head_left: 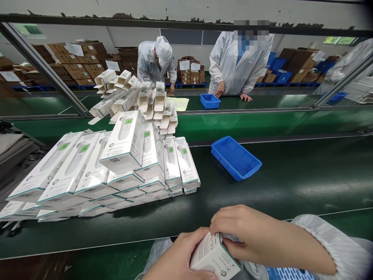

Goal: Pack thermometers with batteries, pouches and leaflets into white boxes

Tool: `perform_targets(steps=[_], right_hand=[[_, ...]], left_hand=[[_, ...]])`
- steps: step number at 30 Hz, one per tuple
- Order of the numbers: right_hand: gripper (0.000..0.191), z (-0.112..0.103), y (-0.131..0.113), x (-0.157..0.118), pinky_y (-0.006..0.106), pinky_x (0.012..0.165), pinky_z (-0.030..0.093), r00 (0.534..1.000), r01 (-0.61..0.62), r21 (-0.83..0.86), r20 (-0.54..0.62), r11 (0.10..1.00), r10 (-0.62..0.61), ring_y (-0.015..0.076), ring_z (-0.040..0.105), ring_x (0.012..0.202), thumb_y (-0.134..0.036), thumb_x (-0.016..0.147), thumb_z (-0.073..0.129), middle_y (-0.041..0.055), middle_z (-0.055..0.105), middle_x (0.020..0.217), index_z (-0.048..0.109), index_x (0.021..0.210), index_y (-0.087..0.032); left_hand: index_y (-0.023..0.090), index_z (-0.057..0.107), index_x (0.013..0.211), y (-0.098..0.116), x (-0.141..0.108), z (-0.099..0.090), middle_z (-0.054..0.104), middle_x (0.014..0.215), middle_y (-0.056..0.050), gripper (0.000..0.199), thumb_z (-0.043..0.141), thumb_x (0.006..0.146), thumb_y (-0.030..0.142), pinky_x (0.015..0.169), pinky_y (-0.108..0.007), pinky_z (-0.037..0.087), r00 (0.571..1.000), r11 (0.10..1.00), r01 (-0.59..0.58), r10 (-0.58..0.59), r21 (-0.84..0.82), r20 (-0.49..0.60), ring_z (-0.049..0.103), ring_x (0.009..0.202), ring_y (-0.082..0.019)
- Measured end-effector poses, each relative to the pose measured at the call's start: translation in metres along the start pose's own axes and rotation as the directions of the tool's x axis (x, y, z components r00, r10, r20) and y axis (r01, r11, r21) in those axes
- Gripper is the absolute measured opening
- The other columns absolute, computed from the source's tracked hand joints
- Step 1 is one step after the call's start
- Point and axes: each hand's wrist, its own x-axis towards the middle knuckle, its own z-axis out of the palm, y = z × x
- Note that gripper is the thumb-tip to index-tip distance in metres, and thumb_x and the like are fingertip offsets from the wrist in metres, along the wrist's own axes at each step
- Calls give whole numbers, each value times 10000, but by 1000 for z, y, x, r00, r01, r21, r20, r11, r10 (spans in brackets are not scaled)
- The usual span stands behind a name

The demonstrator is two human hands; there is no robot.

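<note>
Near the bottom edge of the head view, a small white printed carton (pixel 214 254) is held tilted in front of my body. My left hand (pixel 185 256) wraps round its left side, thumb low on the near face. Bent over its upper end is my right hand (pixel 237 233), fingers at the top edge and thumb against the right side. The carton's top end is partly covered by these fingers, so I cannot tell whether its flap is open. Nearest on the bench, a stack of white thermometer cartons (pixel 124 142) stands to the left.
A blue tray (pixel 236 157) sits on the dark green bench (pixel 294 171). Behind the stack, open-ended cartons (pixel 128 99) are heaped by a metal frame rail. Two co-workers in white coats (pixel 155 58) stand across, one near a small blue bin (pixel 210 101).
</note>
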Motion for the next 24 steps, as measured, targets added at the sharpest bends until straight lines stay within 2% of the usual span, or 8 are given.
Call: perform_targets(steps=[4, 7, 9, 13, 16, 18, 21, 24], right_hand=[[115, -4, 2, 0, 220, 665, 429, 1000, 23, 28, 2, 999, -23, 115, 604, 776, -98, 842, 609, -16, 647, 843, 643, 911, -183], [177, -12, 6, -3, 229, 757, 474, 996, 83, 104, 21, 991, -86, 134, 633, 892, -141, 928, 583, 17, 685, 963, 653, 1082, -192], [203, -17, 9, -5, 229, 790, 483, 986, 163, 103, -38, 981, -160, 133, 631, 942, -129, 978, 507, 51, 678, 1063, 644, 1118, -181], [248, -17, 14, -6, 268, 799, 466, 897, 360, -164, -210, 918, -389, 143, 601, 951, -94, 989, 450, 80, 639, 1184, 673, 1037, -191], [230, -12, 15, -3, 307, 821, 450, 867, 382, -347, -187, 856, -462, 169, 572, 998, -140, 985, 513, 74, 610, 1281, 671, 1113, -247], [231, -9, 14, -1, 315, 811, 441, 840, 397, -434, -183, 809, -511, 174, 557, 995, -132, 959, 563, 78, 581, 1334, 666, 1121, -259], [208, -6, 12, 1, 331, 779, 433, 785, 447, -538, -146, 714, -602, 172, 536, 924, -99, 916, 575, 60, 578, 1334, 669, 1017, -255], [132, -7, 9, 3, 343, 773, 441, 787, 493, -569, -30, 658, -616, 179, 525, 907, -140, 932, 550, 40, 587, 1333, 644, 909, -229]], left_hand=[[341, 586, 1353, -10, 2, -1, 614, 1315, -29, 675, 812, 723, 423, 1073, -440, 376, 999, 999, -47, 47, 10, -7, 511, 1199, -330], [339, 512, 1433, -35, 4, -1, 586, 1345, -50, 796, 811, 715, 508, 1079, -440, 367, 998, 998, -63, 63, -12, -25, 496, 1213, -331], [308, 502, 1448, -52, 7, -2, 585, 1331, -71, 858, 803, 693, 586, 1067, -434, 381, 992, 990, -122, 120, -71, -26, 499, 1213, -338], [228, 543, 1404, -67, 16, -4, 645, 1157, -81, 929, 795, 635, 684, 1000, -410, 440, 969, 935, -236, 247, -266, 9, 563, 1117, -320], [166, 611, 1290, -61, 22, -5, 659, 985, -68, 873, 799, 621, 694, 919, -377, 477, 947, 892, -262, 312, -368, 81, 602, 996, -287], [132, 644, 1210, -55, 25, -4, 652, 943, -67, 832, 804, 613, 689, 880, -356, 479, 924, 865, -277, 359, -418, 130, 609, 915, -259], [121, 665, 1181, -54, 30, -2, 652, 971, -68, 799, 824, 601, 647, 865, -342, 465, 897, 825, -304, 416, -476, 149, 596, 875, -234], [126, 677, 1183, -59, 34, 0, 655, 954, -60, 771, 847, 595, 595, 845, -324, 456, 889, 802, -280, 424, -528, 174, 592, 856, -215]])
